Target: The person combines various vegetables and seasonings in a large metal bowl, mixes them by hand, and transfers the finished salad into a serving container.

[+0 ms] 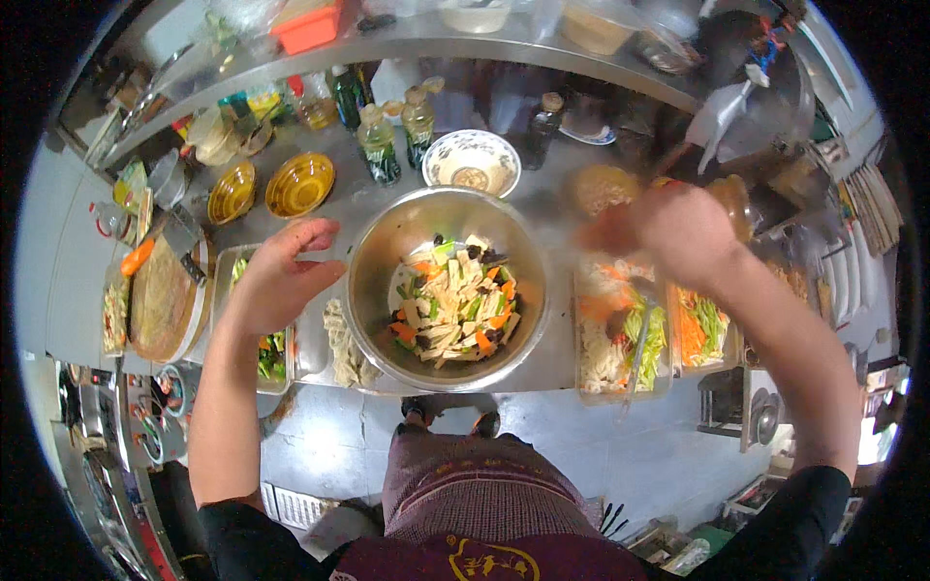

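A large stainless steel mixing bowl (534,290) stands before me, holding a mix of pale strips (454,279), orange carrot slices, green pieces and dark fungus-like bits. My left hand (287,272) hovers at its left rim, fingers apart and nothing in them. On the right, my right hand (683,225) is blurred by motion above the tubs of cut vegetables; a reddish-brown blurred thing (610,229) shows at its fingers, and I cannot tell whether it is held. Below that hand, a clear tub (623,396) holds shredded white, orange and green vegetables, with a metal utensil (642,341) across it.
Behind the bowl stand a patterned bowl (471,138), green-labelled bottles (378,149) and a dark bottle (545,131). Two amber bowls (299,185) sit at left, near a round chopping board (163,312) with a cleaver (182,236). A grey cloth (345,348) lies by the front edge.
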A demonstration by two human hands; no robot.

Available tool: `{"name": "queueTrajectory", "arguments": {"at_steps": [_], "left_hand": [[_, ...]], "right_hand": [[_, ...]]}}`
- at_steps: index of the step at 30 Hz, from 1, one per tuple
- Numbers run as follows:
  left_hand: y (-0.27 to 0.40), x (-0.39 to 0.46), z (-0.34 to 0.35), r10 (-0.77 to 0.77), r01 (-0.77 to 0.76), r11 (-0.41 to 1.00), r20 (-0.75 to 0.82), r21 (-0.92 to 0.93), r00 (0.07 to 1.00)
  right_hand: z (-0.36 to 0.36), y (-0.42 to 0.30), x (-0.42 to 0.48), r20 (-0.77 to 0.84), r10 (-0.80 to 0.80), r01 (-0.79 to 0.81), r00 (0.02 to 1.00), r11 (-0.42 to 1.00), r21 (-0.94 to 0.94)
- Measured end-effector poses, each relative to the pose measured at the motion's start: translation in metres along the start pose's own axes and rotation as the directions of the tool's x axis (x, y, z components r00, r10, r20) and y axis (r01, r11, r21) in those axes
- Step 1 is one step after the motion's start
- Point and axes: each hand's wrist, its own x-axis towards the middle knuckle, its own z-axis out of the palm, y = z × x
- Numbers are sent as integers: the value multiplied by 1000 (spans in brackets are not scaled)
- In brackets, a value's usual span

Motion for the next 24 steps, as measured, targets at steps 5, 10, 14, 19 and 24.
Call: {"name": "queueTrajectory", "arguments": {"at_steps": [5, 10, 14, 19, 24], "left_hand": [[-34, 4, -16, -101, 103, 991, 20, -81, 995], [-62, 37, -42, -90, 93, 995, 86, -38, 992], [-85, 66, -50, -55, 60, 997, 134, -40, 990], [-101, 93, -53, -11, 22, 998, 200, -53, 980], [-104, 111, -55, -12, 25, 998, 244, -50, 970]], "right_hand": [[-17, -19, 13, 159, -2, 11, 987, 998, -56], [-28, -24, 19, 173, 21, -20, 985, 1000, -9], [-32, -32, 23, 265, 122, -123, 957, 992, -15], [-38, -37, 23, 260, 143, -142, 955, 990, -24], [-26, -41, 19, 416, 200, -220, 887, 975, 1]]}}
